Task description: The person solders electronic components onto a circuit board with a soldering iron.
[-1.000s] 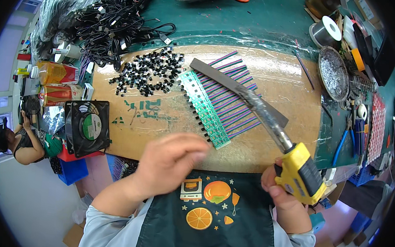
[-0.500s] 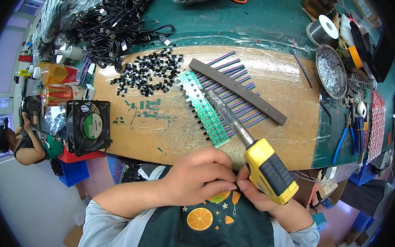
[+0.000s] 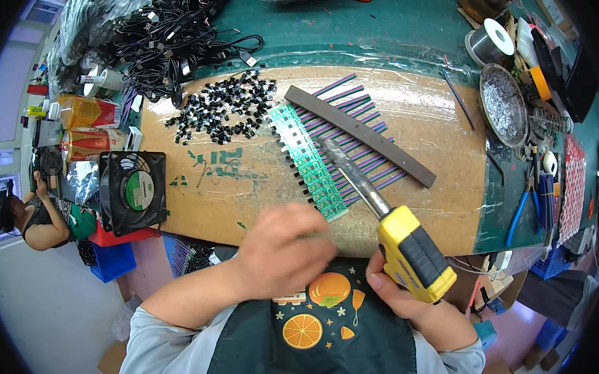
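My right hand [image 3: 390,288] is wrapped round the yellow and black handle of a soldering iron [image 3: 415,254]. Its long metal barrel slants up and left, the tip over the edge of a green circuit board panel [image 3: 308,161]. Small black connectors stick out along the panel's left side, and striped ribbon wires [image 3: 366,157] fan out to its right. A dark brown bar [image 3: 361,136] lies across those wires. My left hand [image 3: 285,251], blurred, hovers over the board's front edge with curled fingers; whether it holds anything is unclear.
A pile of small black connectors [image 3: 225,107] lies left of the panel, beside a black fan [image 3: 133,192]. Black cables [image 3: 178,35] heap up behind. A solder spool [image 3: 490,42], a metal dish [image 3: 503,107] and blue-handled pliers [image 3: 523,211] stand at right. Another person [image 3: 44,219] sits far left.
My hands, close together before, have come apart. The left one has moved left and a little up; the right one has shifted slightly right with the soldering iron.
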Demonstrator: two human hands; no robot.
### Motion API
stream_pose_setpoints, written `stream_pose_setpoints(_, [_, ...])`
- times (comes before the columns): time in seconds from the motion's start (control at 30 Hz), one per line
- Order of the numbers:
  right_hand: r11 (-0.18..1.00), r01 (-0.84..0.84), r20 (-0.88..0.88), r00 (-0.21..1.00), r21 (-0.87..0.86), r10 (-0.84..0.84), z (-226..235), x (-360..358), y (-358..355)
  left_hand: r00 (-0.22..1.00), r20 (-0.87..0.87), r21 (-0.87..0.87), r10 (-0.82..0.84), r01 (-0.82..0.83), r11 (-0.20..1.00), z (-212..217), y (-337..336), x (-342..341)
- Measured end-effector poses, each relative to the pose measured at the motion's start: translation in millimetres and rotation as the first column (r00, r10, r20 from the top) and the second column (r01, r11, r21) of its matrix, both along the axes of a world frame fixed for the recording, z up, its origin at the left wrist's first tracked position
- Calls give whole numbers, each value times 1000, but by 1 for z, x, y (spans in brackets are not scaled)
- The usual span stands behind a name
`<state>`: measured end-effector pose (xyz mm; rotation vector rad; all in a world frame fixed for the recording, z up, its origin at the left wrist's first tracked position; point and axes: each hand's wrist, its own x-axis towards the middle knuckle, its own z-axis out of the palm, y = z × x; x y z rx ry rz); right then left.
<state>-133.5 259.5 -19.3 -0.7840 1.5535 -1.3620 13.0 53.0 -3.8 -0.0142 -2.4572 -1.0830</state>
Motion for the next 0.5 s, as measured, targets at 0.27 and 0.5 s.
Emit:
stream_pose_setpoints(0.27, [995,-90,-57,994,31,92,-19,-13,43,952,63,-181,299,-283,942,-26,-2,1])
stream_pose_setpoints(0.5, [993,-109,-185,976,45,115,-27,-11,61,949,74,-201,308,-288,936,-30,-1,0])
